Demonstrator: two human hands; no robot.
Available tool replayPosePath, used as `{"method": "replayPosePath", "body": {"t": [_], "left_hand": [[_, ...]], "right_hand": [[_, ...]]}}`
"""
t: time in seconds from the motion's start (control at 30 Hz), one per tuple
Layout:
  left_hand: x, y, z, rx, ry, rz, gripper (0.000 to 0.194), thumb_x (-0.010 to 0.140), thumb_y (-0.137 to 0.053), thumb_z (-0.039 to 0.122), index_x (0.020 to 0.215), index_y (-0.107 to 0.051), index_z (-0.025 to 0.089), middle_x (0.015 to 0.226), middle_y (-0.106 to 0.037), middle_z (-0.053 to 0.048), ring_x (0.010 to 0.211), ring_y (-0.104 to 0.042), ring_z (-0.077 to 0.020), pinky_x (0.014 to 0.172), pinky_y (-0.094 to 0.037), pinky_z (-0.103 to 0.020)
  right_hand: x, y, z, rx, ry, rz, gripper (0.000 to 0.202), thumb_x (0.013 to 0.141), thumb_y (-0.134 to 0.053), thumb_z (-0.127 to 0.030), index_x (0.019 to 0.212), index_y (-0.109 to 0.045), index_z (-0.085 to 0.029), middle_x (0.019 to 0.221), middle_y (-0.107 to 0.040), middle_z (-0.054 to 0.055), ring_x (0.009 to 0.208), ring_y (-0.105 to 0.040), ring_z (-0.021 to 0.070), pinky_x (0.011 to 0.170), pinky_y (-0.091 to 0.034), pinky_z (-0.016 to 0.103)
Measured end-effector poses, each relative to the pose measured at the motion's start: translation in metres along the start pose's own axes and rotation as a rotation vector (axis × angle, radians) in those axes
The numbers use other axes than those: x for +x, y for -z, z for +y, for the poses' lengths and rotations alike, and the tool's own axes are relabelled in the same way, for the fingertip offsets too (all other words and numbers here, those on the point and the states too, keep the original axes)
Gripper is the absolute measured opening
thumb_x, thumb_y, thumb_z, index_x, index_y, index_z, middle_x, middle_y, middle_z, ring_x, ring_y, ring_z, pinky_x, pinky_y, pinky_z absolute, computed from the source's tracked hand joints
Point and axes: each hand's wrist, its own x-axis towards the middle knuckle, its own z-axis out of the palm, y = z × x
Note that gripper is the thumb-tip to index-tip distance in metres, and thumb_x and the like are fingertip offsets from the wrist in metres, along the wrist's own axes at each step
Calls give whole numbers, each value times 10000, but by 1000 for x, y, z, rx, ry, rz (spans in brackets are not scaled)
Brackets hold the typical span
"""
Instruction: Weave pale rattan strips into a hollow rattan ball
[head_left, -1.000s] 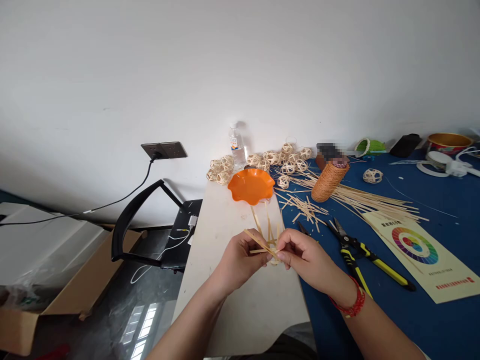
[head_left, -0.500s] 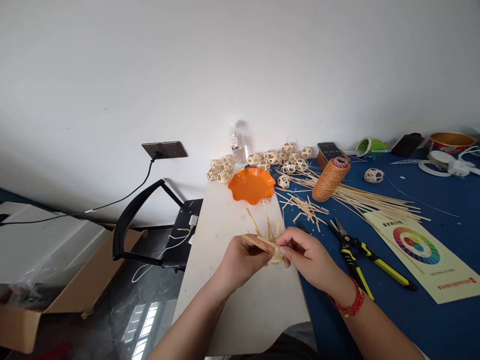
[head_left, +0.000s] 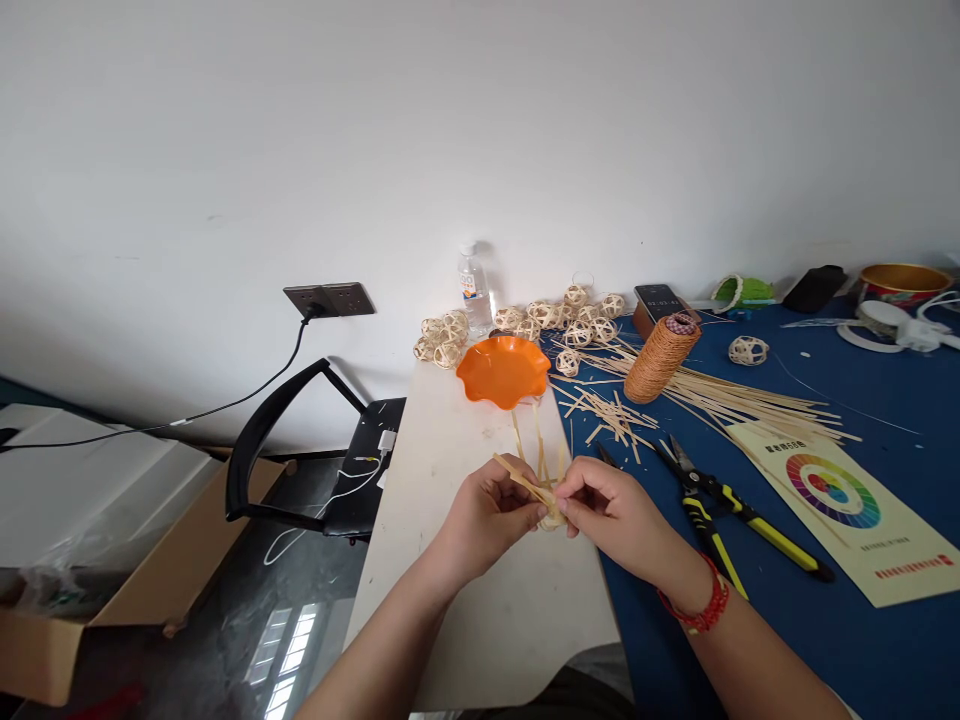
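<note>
Both hands meet above the white board, closed around a small, partly woven piece of pale bamboo strips (head_left: 552,519). My left hand (head_left: 489,517) pinches its left side, thumb and fingers together, with loose strip ends jutting up and to the left past the fingers. On the other side my right hand (head_left: 609,508), with a red bracelet on the wrist, grips the weave between thumb and forefinger. Several strip ends stand up between the two hands. Fingers cover much of the weave, so how the strips cross there is hidden.
An orange scalloped plate (head_left: 504,372) lies beyond the hands, with woven balls (head_left: 581,330) and a water bottle (head_left: 472,290) behind. To the right are cut strips (head_left: 611,415), a twine spool (head_left: 661,360), yellow-black shears (head_left: 712,500) and a colour-wheel card (head_left: 847,515).
The loose strip ends have swung right and now stand more upright between the hands. Both hands keep their hold, with small finger shifts.
</note>
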Motion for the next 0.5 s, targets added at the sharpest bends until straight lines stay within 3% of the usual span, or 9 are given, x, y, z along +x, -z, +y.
{"method": "replayPosePath", "body": {"t": [0.2,0.5], "left_hand": [[-2,3,-2,-51,-24,-81,285,760,-842,242,924,-620,168,758,-658,12,680,-603,-102,637,-474,-230],[-3,2,1,-19,-44,-74,283,748,-850,274,814,-599,160,756,-641,8,703,-661,-143,656,-499,-275]], "right_hand": [[-1,1,-3,-4,-55,-27,146,895,-600,-216,765,-535,-215,808,-590,-18,637,-666,130,599,-510,255],[-2,2,-3,-34,-55,-46,161,874,-592,-179,747,-505,-225,753,-619,-12,645,-631,139,595,-493,258]]}}
